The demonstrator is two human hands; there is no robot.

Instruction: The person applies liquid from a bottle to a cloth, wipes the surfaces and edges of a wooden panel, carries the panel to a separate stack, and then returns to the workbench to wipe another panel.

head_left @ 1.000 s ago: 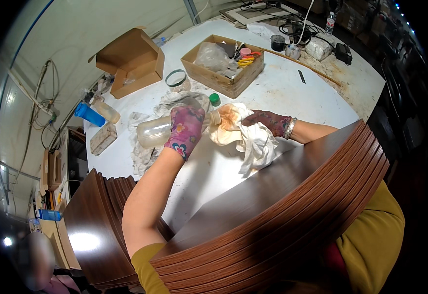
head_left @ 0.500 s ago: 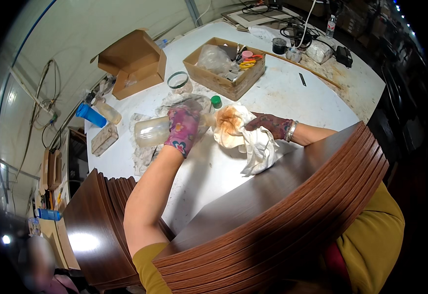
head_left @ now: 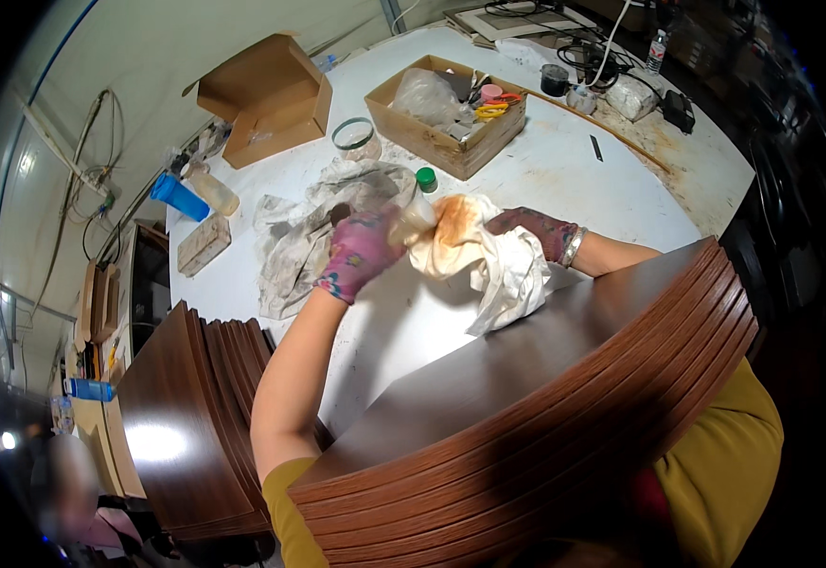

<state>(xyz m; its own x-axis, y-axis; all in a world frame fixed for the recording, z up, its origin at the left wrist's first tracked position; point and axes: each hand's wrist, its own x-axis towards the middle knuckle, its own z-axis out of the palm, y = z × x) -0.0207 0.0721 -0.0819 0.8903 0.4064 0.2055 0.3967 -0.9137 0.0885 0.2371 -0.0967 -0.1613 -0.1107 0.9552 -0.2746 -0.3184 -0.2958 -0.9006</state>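
My left hand (head_left: 361,254), in a pink patterned glove, grips a clear plastic bottle (head_left: 411,220) tipped on its side, its mouth pressed against a white cloth. My right hand (head_left: 531,230), in a dark patterned glove, holds that white cloth (head_left: 488,260), which is bunched and stained orange-brown where the bottle meets it. The bottle's green cap (head_left: 426,179) lies on the white table (head_left: 564,170) just beyond. A stack of dark brown curved wood panels (head_left: 545,407) fills the near foreground under my arms.
A dirty crumpled rag (head_left: 304,232) lies left of my hands. Behind stand an open cardboard box of supplies (head_left: 446,118), an empty cardboard box (head_left: 266,99), a tape roll (head_left: 354,134), a blue bottle (head_left: 178,197) and cables. A second pile of dark panels (head_left: 181,417) sits at lower left.
The bottle has tilted further toward the cloth and my left hand has shifted slightly right; the cloth's stained part is turned up against the bottle's mouth.
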